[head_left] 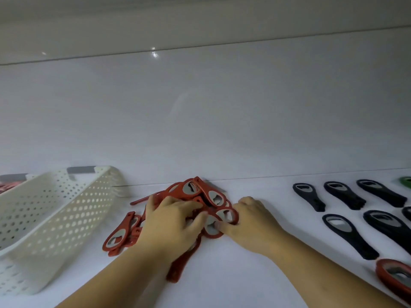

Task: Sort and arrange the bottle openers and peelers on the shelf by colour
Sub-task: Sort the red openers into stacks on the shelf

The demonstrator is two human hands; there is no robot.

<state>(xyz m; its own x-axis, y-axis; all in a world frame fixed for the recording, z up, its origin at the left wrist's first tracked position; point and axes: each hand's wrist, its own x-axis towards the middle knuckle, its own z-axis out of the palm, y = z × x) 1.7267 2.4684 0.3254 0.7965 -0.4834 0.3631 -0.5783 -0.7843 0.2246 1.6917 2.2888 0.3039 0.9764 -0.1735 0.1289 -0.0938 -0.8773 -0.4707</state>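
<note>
A white shelf (222,267) runs under a plain, glossy white back wall (200,118). Near the middle of the shelf lies a loose pile of red bottle openers (200,192), their grey metal heads pointing in different directions, with a couple more spilling out toward eight o'clock. The left hand (171,221) lies on top of the pile, its fingers bent down around the openers and its thumb on a grey head. The right hand (251,218) comes in from four o'clock with curled fingers, and pinches one red opener (229,215) at the near right edge of the pile. At nine o'clock from the pile sits a white perforated basket (55,207), tipped at an angle. At three o'clock, well apart from the pile, black bottle openers (347,234) lie in rows, handles toward the person. A green item (405,182) shows at the far right edge, too cropped to identify, and a lone red opener (393,276) lies at five o'clock.
</note>
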